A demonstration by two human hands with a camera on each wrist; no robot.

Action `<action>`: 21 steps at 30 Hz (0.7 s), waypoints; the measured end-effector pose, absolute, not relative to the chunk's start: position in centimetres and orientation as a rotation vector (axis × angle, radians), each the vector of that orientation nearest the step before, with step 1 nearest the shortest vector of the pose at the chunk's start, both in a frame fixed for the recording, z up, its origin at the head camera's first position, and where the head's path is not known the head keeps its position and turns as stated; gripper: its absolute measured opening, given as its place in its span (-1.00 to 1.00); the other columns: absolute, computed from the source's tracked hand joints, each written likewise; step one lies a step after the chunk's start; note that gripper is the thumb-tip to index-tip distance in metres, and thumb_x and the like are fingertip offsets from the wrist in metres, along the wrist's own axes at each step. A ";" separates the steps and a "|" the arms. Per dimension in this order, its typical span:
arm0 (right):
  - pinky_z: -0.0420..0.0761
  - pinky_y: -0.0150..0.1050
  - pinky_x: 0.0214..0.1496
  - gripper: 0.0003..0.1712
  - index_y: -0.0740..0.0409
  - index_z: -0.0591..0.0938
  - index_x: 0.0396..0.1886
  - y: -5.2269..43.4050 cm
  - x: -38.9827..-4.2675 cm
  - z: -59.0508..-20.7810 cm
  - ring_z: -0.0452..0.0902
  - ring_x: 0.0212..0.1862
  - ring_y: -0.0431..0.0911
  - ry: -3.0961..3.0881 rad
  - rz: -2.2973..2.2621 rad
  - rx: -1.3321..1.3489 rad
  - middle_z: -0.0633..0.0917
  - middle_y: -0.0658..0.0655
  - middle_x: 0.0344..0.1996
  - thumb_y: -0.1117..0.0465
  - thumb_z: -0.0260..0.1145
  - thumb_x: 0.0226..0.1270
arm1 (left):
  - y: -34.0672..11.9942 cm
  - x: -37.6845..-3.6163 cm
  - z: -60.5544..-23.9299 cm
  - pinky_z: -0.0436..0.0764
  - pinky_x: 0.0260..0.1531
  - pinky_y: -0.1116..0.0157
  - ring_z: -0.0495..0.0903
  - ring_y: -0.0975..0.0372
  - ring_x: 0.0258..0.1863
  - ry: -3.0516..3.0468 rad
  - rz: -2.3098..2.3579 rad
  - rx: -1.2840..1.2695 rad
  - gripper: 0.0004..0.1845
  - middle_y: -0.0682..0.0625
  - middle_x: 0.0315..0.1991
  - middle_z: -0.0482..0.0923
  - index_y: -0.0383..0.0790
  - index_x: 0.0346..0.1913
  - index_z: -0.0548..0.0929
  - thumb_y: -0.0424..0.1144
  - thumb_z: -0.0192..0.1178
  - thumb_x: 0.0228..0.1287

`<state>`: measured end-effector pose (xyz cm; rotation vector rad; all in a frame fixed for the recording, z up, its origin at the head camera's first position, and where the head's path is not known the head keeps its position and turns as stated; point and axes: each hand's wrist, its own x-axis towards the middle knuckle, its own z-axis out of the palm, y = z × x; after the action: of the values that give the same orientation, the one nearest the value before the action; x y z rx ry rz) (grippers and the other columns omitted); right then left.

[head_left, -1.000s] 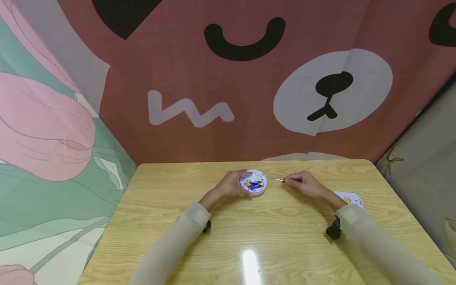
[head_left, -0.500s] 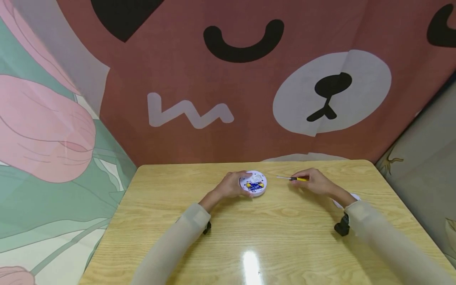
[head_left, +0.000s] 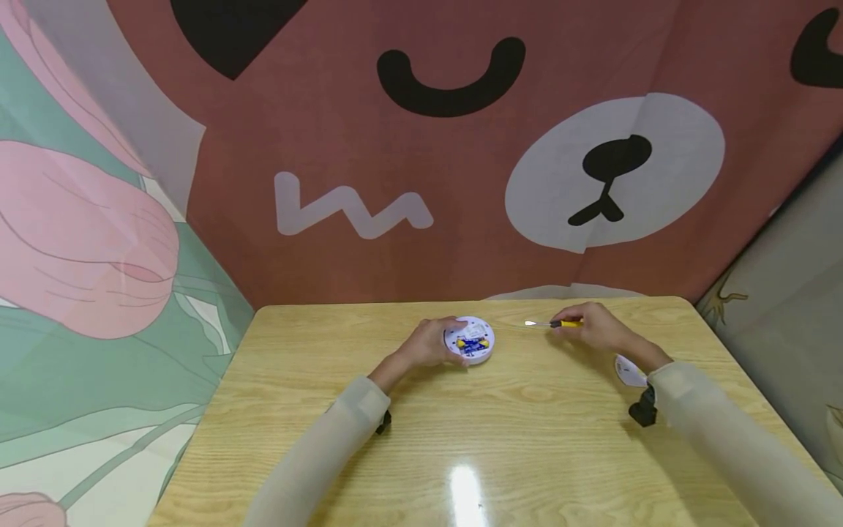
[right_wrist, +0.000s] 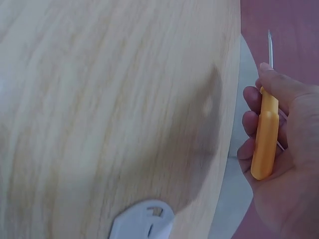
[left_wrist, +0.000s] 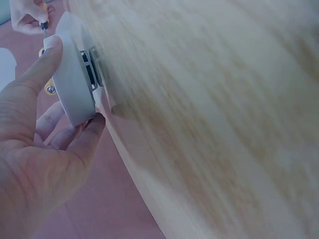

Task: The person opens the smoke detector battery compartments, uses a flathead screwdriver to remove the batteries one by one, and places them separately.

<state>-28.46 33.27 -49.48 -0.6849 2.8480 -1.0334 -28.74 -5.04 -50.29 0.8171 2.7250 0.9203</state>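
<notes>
My left hand (head_left: 426, 342) grips a round white plastic device (head_left: 479, 331) by its left edge, its face turned up. Blue batteries (head_left: 470, 345) with yellow parts beside them show in that face. In the left wrist view the device (left_wrist: 73, 82) is seen edge-on, with the thumb on its rim and fingers beneath. To the right, my right hand (head_left: 598, 328) holds a screwdriver (head_left: 568, 323) with a yellow handle, its metal shaft pointing left, apart from the device. The right wrist view shows fingers and thumb curled round the yellow screwdriver handle (right_wrist: 267, 142).
A flat white plate with cut-outs (head_left: 628, 372) lies on the wooden table (head_left: 514, 439), partly hidden below the right wrist. Behind the table's far edge hangs a reddish-brown printed cloth (head_left: 362, 271).
My right hand has moved to the right with the screwdriver, away from the device, and more of its yellow handle now shows. The left hand and device have hardly moved.
</notes>
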 end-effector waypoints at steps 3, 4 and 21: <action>0.59 -0.26 -0.14 -0.84 0.16 0.85 -0.09 33.6 -28.8 -49.4 0.60 -0.22 -0.19 2.884 -1.025 -0.673 0.84 0.02 -0.20 0.26 0.53 0.38 | -5.0 -28.7 -50.2 0.28 0.53 -0.02 0.49 0.02 0.46 2.727 0.912 0.808 -0.07 -0.14 0.49 0.48 -0.14 0.45 0.60 -0.03 0.74 -0.05; 0.59 -0.26 -0.15 -0.85 0.15 0.85 -0.09 33.6 -28.9 -49.3 0.59 -0.23 -0.18 2.893 -1.018 -0.670 0.84 0.01 -0.22 0.26 0.53 0.39 | -5.0 -28.7 -50.2 0.28 0.53 -0.02 0.49 0.03 0.46 2.728 0.908 0.808 -0.07 -0.13 0.48 0.49 -0.13 0.45 0.60 -0.02 0.74 -0.04; 0.67 0.25 0.06 -0.77 0.36 0.82 -0.04 35.6 -30.8 -49.5 0.71 0.00 0.29 2.982 -0.930 -0.694 0.82 0.33 -0.10 0.34 0.51 0.37 | -5.0 -28.7 -50.3 0.25 0.55 -0.04 0.47 0.03 0.47 2.727 0.895 0.808 -0.07 -0.15 0.50 0.46 -0.11 0.46 0.59 0.00 0.73 -0.02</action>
<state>-30.77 35.64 -49.46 -0.6939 2.9820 -0.9296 -28.70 -5.02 -50.29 0.8082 2.7270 0.8946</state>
